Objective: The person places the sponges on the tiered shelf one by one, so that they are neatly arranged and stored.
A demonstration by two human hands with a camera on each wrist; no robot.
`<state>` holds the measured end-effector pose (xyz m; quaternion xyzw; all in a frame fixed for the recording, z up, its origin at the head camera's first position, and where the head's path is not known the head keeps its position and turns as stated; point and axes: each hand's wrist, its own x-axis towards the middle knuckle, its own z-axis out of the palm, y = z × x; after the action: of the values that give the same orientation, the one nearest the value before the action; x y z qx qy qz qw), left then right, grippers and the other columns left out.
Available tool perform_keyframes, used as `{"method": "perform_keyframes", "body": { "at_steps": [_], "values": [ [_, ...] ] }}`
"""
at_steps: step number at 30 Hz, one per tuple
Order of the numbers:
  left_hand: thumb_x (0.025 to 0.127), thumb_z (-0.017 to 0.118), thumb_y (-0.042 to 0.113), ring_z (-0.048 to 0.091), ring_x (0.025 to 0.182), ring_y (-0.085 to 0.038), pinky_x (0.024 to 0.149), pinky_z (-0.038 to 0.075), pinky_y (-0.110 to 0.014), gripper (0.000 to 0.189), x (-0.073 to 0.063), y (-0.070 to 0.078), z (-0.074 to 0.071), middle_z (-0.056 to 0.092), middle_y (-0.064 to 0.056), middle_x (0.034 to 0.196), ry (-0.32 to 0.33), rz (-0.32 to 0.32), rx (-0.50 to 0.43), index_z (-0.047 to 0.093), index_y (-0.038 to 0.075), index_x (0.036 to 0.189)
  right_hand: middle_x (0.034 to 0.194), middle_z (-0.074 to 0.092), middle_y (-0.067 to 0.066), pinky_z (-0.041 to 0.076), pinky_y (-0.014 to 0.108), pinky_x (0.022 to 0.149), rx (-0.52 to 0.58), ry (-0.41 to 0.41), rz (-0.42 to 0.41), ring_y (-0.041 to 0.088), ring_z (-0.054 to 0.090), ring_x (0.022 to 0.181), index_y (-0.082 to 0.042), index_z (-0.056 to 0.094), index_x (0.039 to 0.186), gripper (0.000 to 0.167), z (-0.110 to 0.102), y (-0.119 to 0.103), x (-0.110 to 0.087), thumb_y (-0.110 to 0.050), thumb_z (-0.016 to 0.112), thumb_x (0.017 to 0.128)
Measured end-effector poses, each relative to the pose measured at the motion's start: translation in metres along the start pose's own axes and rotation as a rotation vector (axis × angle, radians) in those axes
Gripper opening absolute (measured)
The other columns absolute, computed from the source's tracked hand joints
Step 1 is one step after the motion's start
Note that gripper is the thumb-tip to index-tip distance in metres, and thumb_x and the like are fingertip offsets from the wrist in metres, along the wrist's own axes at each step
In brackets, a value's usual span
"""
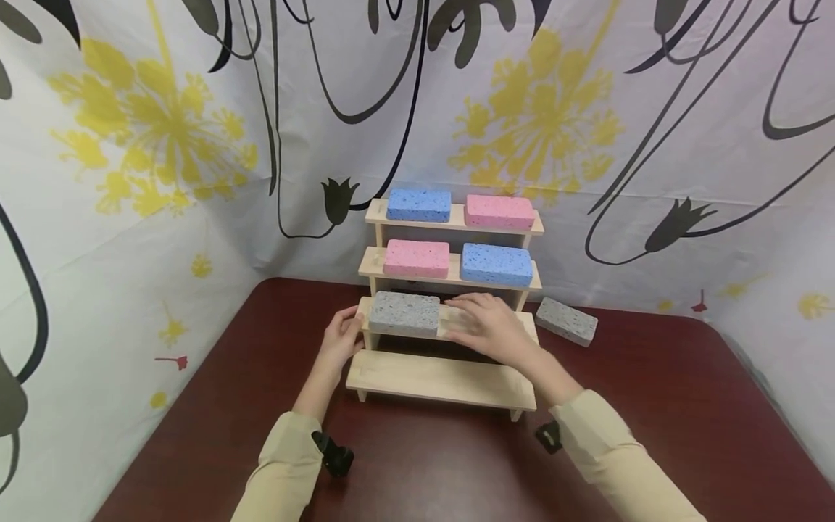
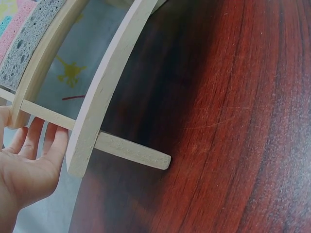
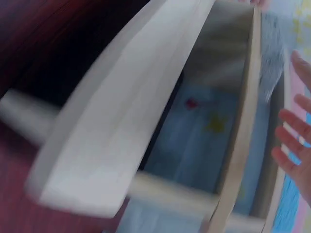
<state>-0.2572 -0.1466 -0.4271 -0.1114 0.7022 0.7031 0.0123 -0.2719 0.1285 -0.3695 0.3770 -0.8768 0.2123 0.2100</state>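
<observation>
A stepped wooden rack (image 1: pixel 441 378) stands on the table. My left hand (image 1: pixel 341 336) grips the left end of its second tier from the bottom, thumb on the board and fingers below it in the left wrist view. On that tier's left half lies a grey sponge (image 1: pixel 404 313). Just right of the sponge, my right hand (image 1: pixel 493 328) hovers over the same tier with spread fingers, holding nothing. Pink (image 1: pixel 417 259) and blue (image 1: pixel 496 264) sponges sit on the tier above. The top tier bears a blue sponge (image 1: pixel 419 205) and a pink sponge (image 1: pixel 499 212).
Another grey sponge (image 1: pixel 566 321) lies on the dark red table (image 1: pixel 215 435), right of the rack. Behind the table hangs a white patterned cloth (image 1: pixel 417 87). The rack's bottom tier (image 3: pixel 112 111) fills much of the blurred right wrist view.
</observation>
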Motion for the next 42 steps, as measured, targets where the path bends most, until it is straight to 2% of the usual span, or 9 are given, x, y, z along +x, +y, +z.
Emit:
{"method": "perform_keyframes", "body": {
  "at_steps": [6,9,11,14,17,25,30,37,42],
  "values": [
    [0.097,0.044,0.029,0.042,0.127,-0.031,0.102,0.039,-0.047,0.044,0.002,-0.001,0.0,0.045,-0.017,0.134,-0.014,0.004,0.004,0.035,0.012,0.137,0.097,0.068,0.01,0.049,0.032,0.08,0.061,0.259,0.076,0.024,0.061,0.09,-0.003,0.066,0.103,0.034,-0.02,0.044,-0.041,-0.013,0.075,0.073],
    [0.097,0.044,0.03,0.042,0.127,-0.031,0.102,0.04,-0.047,0.044,0.002,-0.001,-0.001,0.045,-0.017,0.134,-0.018,0.007,0.005,0.035,0.012,0.136,0.09,0.069,0.011,0.047,0.029,0.073,0.068,0.374,0.25,0.023,0.061,0.082,-0.003,0.066,0.101,0.024,-0.024,0.068,-0.06,-0.011,0.07,0.079],
    [0.097,0.044,0.03,0.042,0.127,-0.031,0.102,0.039,-0.047,0.044,0.001,0.0,-0.001,0.045,-0.017,0.134,-0.02,0.008,0.005,0.034,0.012,0.136,0.09,0.069,0.012,0.048,0.032,0.072,0.059,0.384,0.4,0.026,0.062,0.081,-0.004,0.066,0.104,0.024,-0.025,0.084,-0.072,-0.019,0.065,0.084],
    [0.097,0.043,0.029,0.042,0.127,-0.032,0.102,0.039,-0.048,0.045,0.0,0.002,-0.003,0.044,-0.018,0.135,-0.019,0.009,0.007,0.034,0.01,0.137,0.104,0.066,0.016,0.046,0.047,0.078,0.02,0.264,0.594,0.032,0.059,0.095,-0.006,0.059,0.116,0.04,-0.024,0.107,-0.086,-0.036,0.056,0.089],
    [0.097,0.043,0.03,0.041,0.127,-0.033,0.102,0.039,-0.048,0.046,0.0,0.004,-0.003,0.044,-0.019,0.135,-0.023,0.015,0.007,0.033,0.01,0.137,0.123,0.054,0.024,0.04,0.06,0.085,-0.03,0.074,0.684,0.043,0.048,0.111,-0.004,0.046,0.13,0.058,-0.023,0.128,-0.094,-0.046,0.05,0.09],
    [0.096,0.045,0.031,0.043,0.126,-0.032,0.102,0.039,-0.047,0.046,-0.001,0.0,-0.002,0.045,-0.018,0.134,-0.001,0.007,0.007,0.035,0.011,0.136,0.141,0.028,0.031,0.027,0.068,0.097,-0.21,-0.264,0.635,0.053,0.026,0.126,-0.002,0.033,0.139,0.067,-0.005,0.166,-0.106,-0.04,0.056,0.088],
    [0.096,0.045,0.031,0.044,0.125,-0.032,0.101,0.04,-0.047,0.046,-0.006,-0.004,-0.002,0.045,-0.018,0.134,0.005,-0.004,0.014,0.035,0.011,0.136,0.143,0.023,0.032,0.023,0.068,0.1,-0.253,-0.328,0.662,0.053,0.02,0.129,0.0,0.03,0.139,0.062,0.013,0.169,-0.118,-0.035,0.052,0.092],
    [0.096,0.045,0.03,0.043,0.126,-0.033,0.102,0.039,-0.049,0.045,-0.009,-0.008,-0.005,0.045,-0.019,0.134,0.02,0.004,0.017,0.035,0.011,0.136,0.13,0.042,0.03,0.022,0.071,0.094,-0.303,-0.268,0.676,0.054,0.037,0.115,-0.004,0.046,0.128,0.051,0.017,0.172,-0.109,-0.029,0.06,0.087],
    [0.096,0.045,0.031,0.044,0.125,-0.033,0.101,0.039,-0.049,0.045,-0.004,-0.004,-0.002,0.046,-0.018,0.134,0.012,0.015,0.01,0.036,0.011,0.136,0.116,0.04,0.039,0.036,0.065,0.085,-0.176,-0.315,0.724,0.053,0.046,0.1,0.006,0.042,0.121,0.06,0.008,0.182,-0.101,-0.029,0.069,0.08]
  ]
}}
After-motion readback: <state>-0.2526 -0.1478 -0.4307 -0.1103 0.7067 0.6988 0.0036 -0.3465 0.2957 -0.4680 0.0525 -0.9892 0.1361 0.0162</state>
